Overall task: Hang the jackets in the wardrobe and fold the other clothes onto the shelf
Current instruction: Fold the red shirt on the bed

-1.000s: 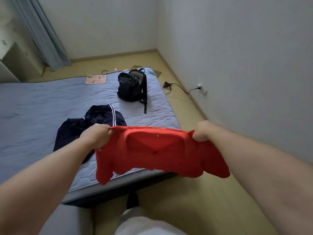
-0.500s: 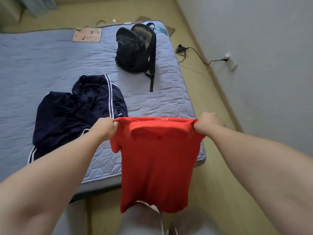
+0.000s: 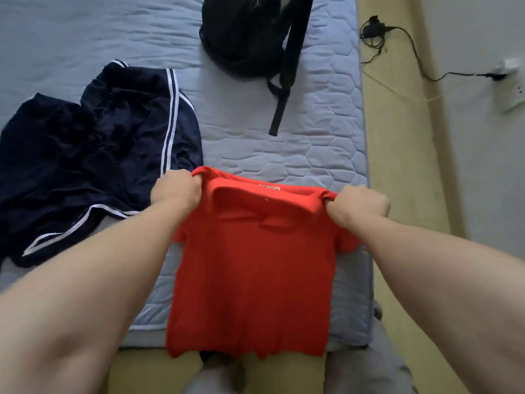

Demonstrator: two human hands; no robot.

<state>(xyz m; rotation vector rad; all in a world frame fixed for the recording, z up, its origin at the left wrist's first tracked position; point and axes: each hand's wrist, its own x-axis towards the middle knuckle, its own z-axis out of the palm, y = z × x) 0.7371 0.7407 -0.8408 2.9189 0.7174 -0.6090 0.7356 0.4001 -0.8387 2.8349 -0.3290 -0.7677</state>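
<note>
A red T-shirt (image 3: 252, 274) with white lettering at its collar hangs spread out over the near end of the bed. My left hand (image 3: 174, 191) grips its left shoulder and my right hand (image 3: 359, 204) grips its right shoulder. The shirt's hem reaches just past the mattress edge. A crumpled navy jacket (image 3: 93, 155) with white stripes lies on the bed to the left of my left hand.
The blue quilted mattress (image 3: 321, 132) fills the upper view. A black backpack (image 3: 247, 32) sits at its far side, one strap trailing toward me. On the right, a black cable (image 3: 412, 46) runs across the yellow floor to a wall socket (image 3: 511, 78).
The view has tilted down and closer to the bed. The red shirt, first bunched between my hands, now hangs full length and has come down over the mattress.
</note>
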